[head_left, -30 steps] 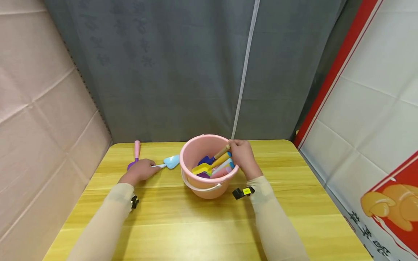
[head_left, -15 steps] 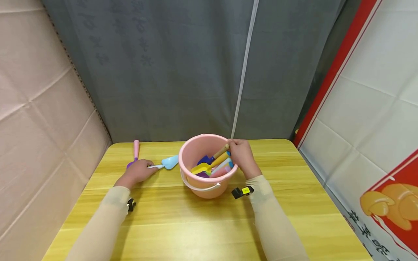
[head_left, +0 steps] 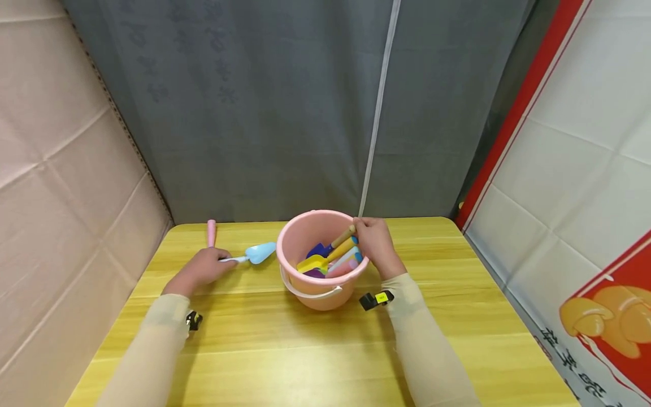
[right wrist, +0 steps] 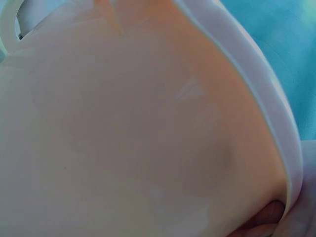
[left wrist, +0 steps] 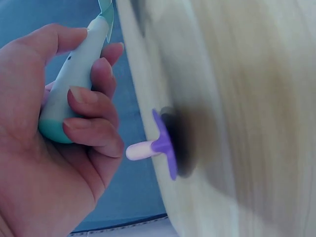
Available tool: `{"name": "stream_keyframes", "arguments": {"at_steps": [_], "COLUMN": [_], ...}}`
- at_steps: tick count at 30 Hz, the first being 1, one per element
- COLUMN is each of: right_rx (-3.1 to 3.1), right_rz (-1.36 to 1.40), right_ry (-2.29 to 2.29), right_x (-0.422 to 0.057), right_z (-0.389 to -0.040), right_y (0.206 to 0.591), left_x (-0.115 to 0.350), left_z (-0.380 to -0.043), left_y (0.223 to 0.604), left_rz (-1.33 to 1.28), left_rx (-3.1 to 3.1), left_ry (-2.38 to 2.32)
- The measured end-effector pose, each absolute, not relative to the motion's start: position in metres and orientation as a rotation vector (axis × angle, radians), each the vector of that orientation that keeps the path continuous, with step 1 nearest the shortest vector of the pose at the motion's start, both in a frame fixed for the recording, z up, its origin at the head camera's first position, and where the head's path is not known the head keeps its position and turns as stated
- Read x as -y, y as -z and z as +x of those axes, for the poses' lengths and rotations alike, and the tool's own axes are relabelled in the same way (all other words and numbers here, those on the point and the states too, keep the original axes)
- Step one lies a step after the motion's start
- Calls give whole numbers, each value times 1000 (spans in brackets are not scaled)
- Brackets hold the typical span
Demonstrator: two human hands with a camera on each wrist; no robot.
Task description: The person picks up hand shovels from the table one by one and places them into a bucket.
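My left hand (head_left: pixel 203 267) grips a light blue toy shovel (head_left: pixel 260 252) by its white handle, left of the bucket. In the left wrist view, fingers and thumb wrap the handle (left wrist: pixel 74 81), whose end is teal. Its blade points toward the pink bucket (head_left: pixel 321 301). On the bucket's right side, my right hand (head_left: pixel 376 243) holds the rim, fingertips beside a tan handle end. The right wrist view is mostly filled by the bucket wall (right wrist: pixel 123 123), with part of a finger (right wrist: pixel 269 212) showing under the rim.
Inside the bucket lie several toy tools, among them a yellow shovel (head_left: pixel 312 263) and a dark blue one (head_left: pixel 319 250). A purple tool with a pink handle (head_left: pixel 211 233) is on the table (head_left: pixel 285 350) beyond my left hand. A grey curtain (head_left: pixel 254 113) hangs behind.
My left hand has drifted left and slightly toward me, taking the light blue shovel along, away from the bucket. The bucket and my right hand stay nearly in place.
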State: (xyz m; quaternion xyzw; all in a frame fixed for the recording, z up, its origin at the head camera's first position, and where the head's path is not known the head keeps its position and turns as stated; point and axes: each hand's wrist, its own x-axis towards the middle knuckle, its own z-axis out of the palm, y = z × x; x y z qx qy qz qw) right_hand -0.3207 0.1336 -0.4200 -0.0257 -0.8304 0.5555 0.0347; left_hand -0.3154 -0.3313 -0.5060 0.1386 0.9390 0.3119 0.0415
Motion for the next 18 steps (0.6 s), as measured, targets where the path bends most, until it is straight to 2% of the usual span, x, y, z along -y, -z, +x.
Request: {"name": "stream_keyframes", "arguments": {"at_steps": [4,18], "right_rx": [2549,2524], "right_rz": [-81,-63], "right_ry": [-1705,-1710], "right_x": [-132,-128], "right_z": [-321,-321], "right_y": [420,420], "left_x": [323,335], "left_z": [-303,-290], "left_y": [484,447], "left_rz": [295,251], "left_rx": [-2904,-2963], "left_ry": [-863,-890]}}
